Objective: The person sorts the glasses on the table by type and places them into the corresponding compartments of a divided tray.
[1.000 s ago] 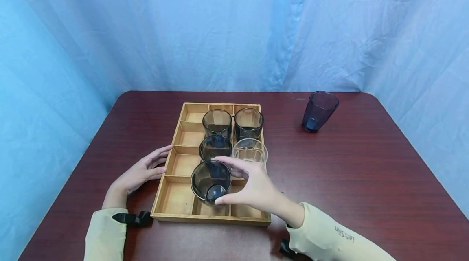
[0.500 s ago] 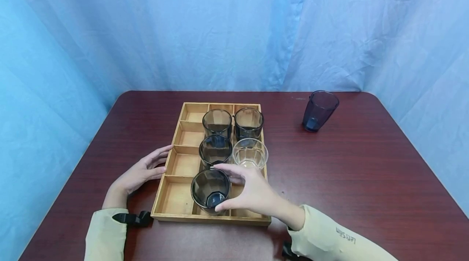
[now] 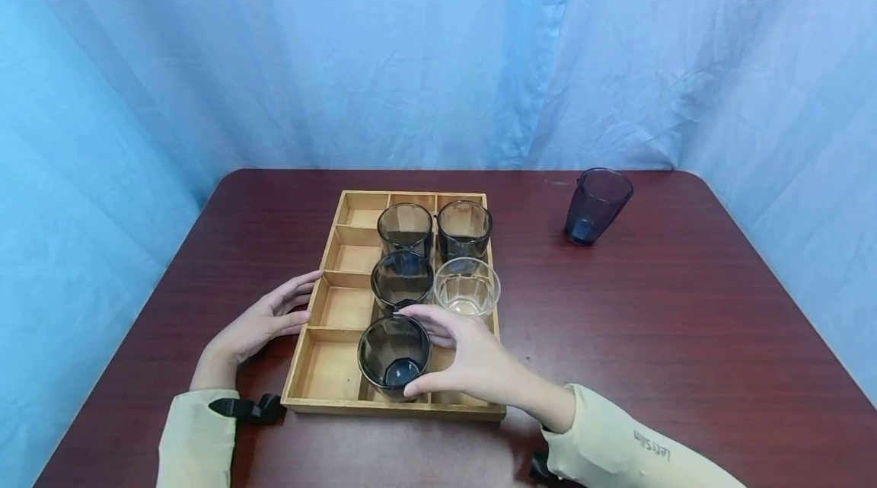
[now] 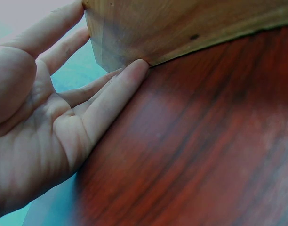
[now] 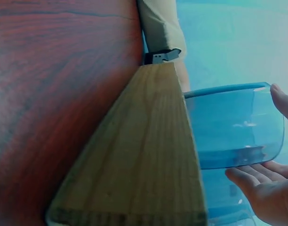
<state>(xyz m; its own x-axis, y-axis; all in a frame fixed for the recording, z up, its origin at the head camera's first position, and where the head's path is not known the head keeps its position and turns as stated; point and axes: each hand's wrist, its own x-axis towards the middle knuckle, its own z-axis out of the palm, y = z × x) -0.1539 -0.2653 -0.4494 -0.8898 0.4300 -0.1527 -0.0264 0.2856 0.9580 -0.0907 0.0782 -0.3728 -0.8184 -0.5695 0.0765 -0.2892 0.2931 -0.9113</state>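
Note:
My right hand grips a dark smoky drinking glass by its rim, thumb on the near side and fingers on the far side. The glass stands upright in the front middle compartment of a wooden divided tray. In the right wrist view, that glass shows above the tray's front wall. My left hand rests its extended fingertips against the tray's left side. Seen from the left wrist, the thumb and fingers touch the wooden wall.
Behind the gripped glass, the tray holds another dark glass, a clear glass, and two dark glasses at the back, left and right. A tall dark glass stands at the table's back right. Blue curtains surround the table.
My right hand has brought the dark glass slightly down and toward me into the front middle compartment; it is nearly still over the last half second. My left hand stays on the tray's side.

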